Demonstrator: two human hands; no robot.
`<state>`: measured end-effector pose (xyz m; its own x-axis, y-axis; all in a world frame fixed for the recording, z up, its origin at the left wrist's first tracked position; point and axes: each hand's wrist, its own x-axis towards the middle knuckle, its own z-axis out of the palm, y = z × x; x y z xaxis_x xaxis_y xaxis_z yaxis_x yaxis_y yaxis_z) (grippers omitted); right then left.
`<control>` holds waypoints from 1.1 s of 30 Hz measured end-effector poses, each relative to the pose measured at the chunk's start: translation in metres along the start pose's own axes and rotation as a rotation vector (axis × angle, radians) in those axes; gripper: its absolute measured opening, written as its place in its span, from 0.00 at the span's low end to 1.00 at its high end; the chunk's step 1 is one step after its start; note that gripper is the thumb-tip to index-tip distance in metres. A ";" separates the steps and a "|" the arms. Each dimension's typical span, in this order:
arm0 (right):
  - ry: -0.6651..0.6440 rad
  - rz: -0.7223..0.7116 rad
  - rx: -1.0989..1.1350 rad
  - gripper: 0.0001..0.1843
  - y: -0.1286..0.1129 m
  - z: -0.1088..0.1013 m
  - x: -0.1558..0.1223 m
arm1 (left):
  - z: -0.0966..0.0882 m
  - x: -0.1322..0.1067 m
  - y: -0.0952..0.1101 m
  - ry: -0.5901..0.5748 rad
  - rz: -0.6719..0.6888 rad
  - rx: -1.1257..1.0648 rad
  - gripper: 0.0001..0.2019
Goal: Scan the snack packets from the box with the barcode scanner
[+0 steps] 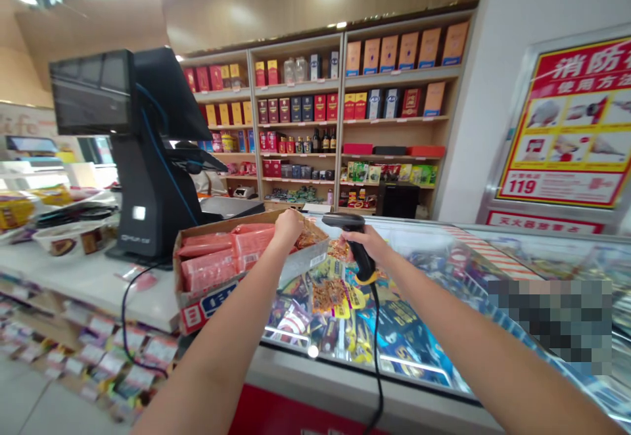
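Note:
My right hand (371,243) is closed round the grip of a black barcode scanner (351,225) with a yellow band, its cable hanging down over the freezer front. My left hand (288,226) is closed on the far edge of an open cardboard box (300,263), tilting it up. The box holds several red-orange packets (221,254) and rests partly on the white counter (98,280), partly over the glass freezer lid (434,271). The scanner head points left toward the box.
A black cash register with two screens (142,152) stands on the counter at left, its cable trailing down. Snack trays lie at far left. Wooden shelves of boxed goods (320,113) fill the back wall. A red fire-safety poster (572,123) hangs at right. The freezer holds packaged ice creams.

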<state>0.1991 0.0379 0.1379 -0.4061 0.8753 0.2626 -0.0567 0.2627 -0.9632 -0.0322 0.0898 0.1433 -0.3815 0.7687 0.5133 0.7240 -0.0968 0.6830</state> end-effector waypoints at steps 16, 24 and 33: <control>0.327 0.134 0.116 0.09 0.050 -0.068 -0.038 | 0.106 -0.090 0.028 -0.494 0.352 0.209 0.08; 0.352 0.145 0.180 0.10 0.076 -0.100 -0.056 | 0.127 -0.098 0.006 -0.539 0.341 0.279 0.09; 0.277 0.157 0.080 0.12 0.067 -0.092 -0.061 | 0.121 -0.104 0.006 -0.509 0.236 0.295 0.23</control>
<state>0.3034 0.0396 0.0628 -0.1527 0.9826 0.1059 -0.0894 0.0929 -0.9916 0.0814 0.0853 0.0308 0.0758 0.9594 0.2716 0.9109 -0.1774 0.3726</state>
